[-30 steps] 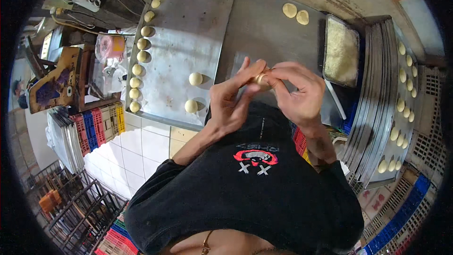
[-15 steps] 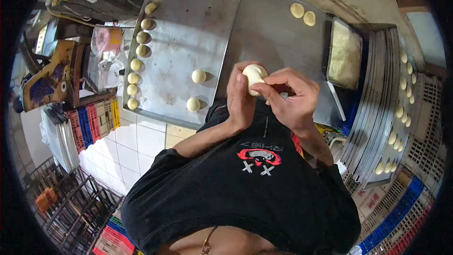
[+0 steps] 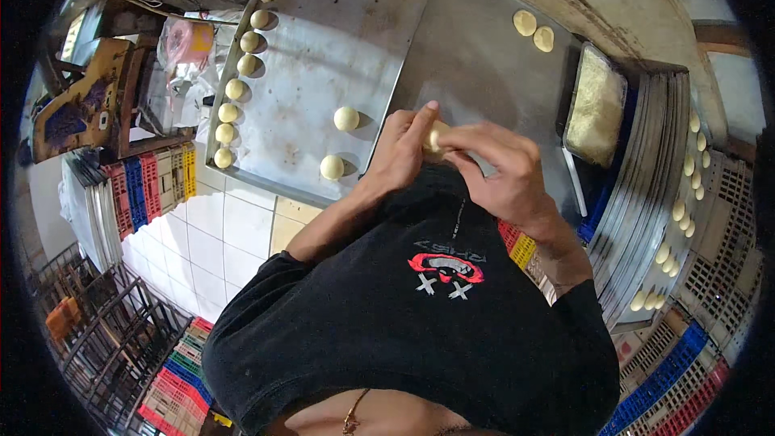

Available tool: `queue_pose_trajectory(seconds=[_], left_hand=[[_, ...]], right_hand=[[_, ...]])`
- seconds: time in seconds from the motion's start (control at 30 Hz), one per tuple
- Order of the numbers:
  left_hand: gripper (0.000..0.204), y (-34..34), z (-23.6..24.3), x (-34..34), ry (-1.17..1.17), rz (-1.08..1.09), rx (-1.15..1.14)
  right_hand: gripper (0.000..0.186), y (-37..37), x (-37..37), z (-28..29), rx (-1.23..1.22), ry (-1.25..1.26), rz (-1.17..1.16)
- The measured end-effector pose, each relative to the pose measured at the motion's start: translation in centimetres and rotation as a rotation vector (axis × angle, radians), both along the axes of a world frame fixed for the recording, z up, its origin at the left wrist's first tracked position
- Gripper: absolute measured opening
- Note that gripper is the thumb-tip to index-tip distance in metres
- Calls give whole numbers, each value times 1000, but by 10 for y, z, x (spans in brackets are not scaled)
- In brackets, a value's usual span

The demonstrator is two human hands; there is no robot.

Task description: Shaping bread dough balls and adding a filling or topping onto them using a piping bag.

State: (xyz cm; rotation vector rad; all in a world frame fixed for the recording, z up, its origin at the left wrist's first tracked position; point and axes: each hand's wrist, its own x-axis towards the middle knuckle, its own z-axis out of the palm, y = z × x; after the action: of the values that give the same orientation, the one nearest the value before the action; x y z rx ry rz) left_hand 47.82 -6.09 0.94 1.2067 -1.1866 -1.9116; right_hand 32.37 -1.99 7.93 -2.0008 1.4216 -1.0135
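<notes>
I've got both hands, left hand (image 3: 398, 151) & right hand (image 3: 499, 178), pinched round a small pale dough ball (image 3: 436, 136) above the steel counter (image 3: 484, 56), beside the flat metal baking tray (image 3: 323, 81).

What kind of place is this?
Most likely a small bakery's work area: both hands shape a dough piece over a metal table, dough balls line a baking tray, and more trays are stacked.

We see even, soft light with dull glare on the metal tray (image 3: 323, 73); edges bend strongly into a black rim, and detail stays fairly sharp.
</notes>
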Motion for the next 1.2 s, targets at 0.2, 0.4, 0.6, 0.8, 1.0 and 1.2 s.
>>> queue_pose_trajectory(seconds=[0.2, 0.4, 0.6, 0.8, 1.0, 1.2], left_hand=[[65, 3, 10, -1, 5, -55, -163], [52, 15, -2, -9, 257, 206, -99], [57, 13, -6, -3, 131, 163, 42], [60, 15, -17, -2, 284, 260, 313], [38, 10, -26, 7, 363, 125, 74], [39, -49, -92, 22, -604, 303, -792]], right_hand=[[18, 1, -5, -3, -11, -22, 13], [20, 0, 2, 3, -78, 6, -2], [19, 8, 2, -15, -171, 43, -44], [16, 1, 8, -16, -106, -9, -19], [16, -5, -1, -45, 50, -108, -73], [20, 1, -4, -72, 40, -6, -354]])
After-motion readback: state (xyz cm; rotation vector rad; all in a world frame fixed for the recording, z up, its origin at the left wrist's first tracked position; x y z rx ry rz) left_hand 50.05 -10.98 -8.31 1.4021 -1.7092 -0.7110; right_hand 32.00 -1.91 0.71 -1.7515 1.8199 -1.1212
